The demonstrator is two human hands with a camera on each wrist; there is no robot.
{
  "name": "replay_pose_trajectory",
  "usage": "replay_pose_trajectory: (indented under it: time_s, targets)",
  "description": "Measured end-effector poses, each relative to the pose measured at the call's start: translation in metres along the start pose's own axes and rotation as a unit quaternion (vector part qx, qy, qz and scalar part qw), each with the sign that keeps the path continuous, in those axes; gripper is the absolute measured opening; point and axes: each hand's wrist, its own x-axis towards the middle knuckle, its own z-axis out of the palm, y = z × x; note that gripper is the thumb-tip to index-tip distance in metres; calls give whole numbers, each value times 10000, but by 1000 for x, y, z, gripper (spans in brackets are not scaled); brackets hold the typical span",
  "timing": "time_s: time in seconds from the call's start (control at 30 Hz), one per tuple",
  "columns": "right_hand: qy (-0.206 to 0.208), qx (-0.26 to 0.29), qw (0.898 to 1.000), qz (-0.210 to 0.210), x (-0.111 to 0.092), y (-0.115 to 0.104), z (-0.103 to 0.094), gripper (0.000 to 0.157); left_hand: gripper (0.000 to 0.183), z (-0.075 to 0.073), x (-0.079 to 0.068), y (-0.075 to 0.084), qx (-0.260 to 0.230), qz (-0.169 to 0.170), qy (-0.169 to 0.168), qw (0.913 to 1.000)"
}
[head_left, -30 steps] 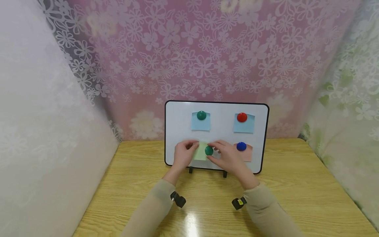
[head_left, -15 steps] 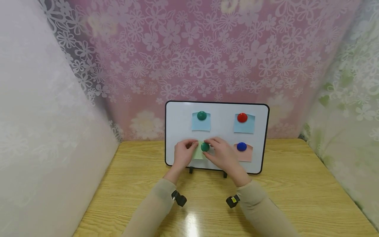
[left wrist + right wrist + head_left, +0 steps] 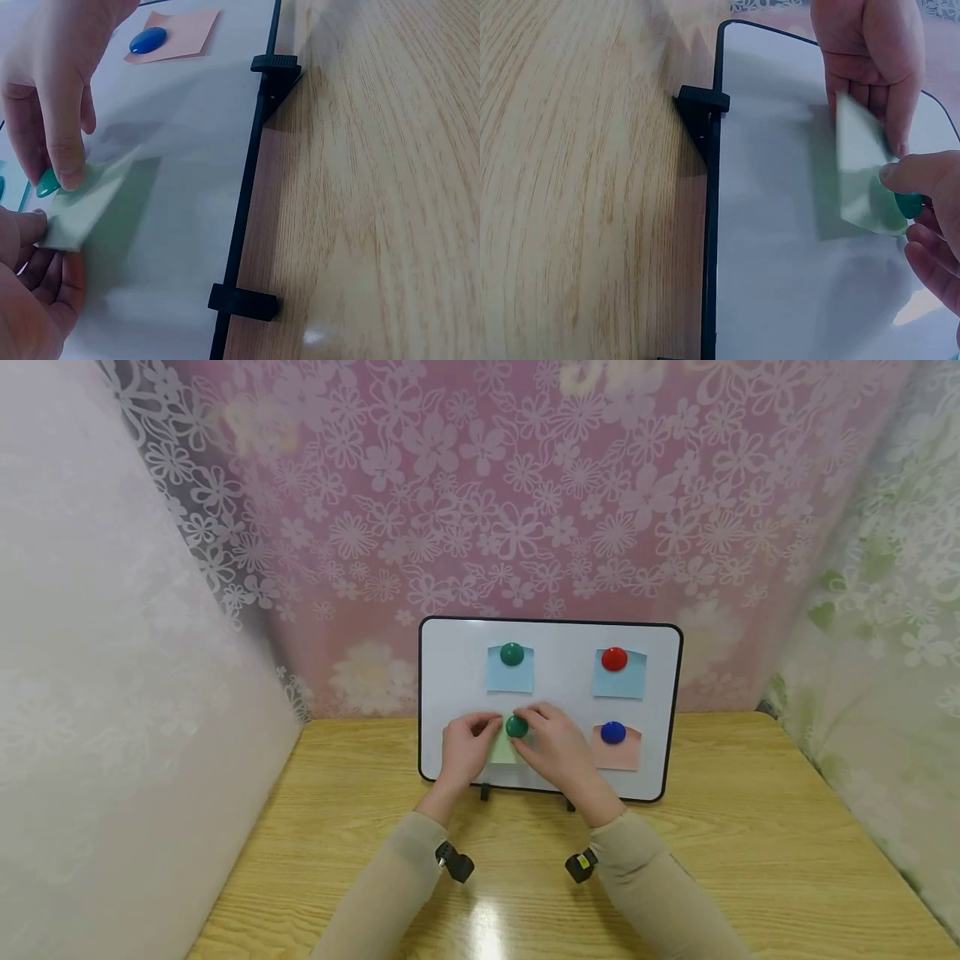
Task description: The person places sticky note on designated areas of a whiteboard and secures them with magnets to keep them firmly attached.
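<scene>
A pale green paper note point(image 3: 90, 206) is in front of the whiteboard point(image 3: 457, 668); in the left wrist view its lower part stands off the board and casts a shadow. My left hand point(image 3: 463, 750) pinches the note's left edge between thumb and fingers. In my right hand point(image 3: 561, 747) a round green magnet point(image 3: 516, 727) is held between thumb and fingertips, over the upper part of the note. The right wrist view shows the magnet point(image 3: 908, 205) close against the note point(image 3: 866, 169), partly hidden by the right thumb.
On the board, a green magnet point(image 3: 512, 654) and a red magnet point(image 3: 614, 659) hold blue notes, and a blue magnet point(image 3: 612, 732) holds a pink note point(image 3: 618, 756). Black feet point(image 3: 244, 301) support the board on the wooden table point(image 3: 360, 777). A flowered curtain point(image 3: 480, 485) hangs behind.
My right hand has moved left and slightly up, bringing the green magnet from the note's right side to its upper part. My left hand has stayed at the note's left edge.
</scene>
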Motion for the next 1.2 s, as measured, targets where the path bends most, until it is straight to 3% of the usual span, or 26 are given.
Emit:
replay_pose_trajectory:
  time_s: [0.47, 1.2]
  targets:
    - [105, -385, 9991, -119, 1, 1, 10, 43, 22, -2, -2, 0, 22, -29, -42, 10000]
    - [139, -441, 9989, 79, 3, 0, 17, 41, 22, -3, -2, 0, -16, 49, 0, 10000]
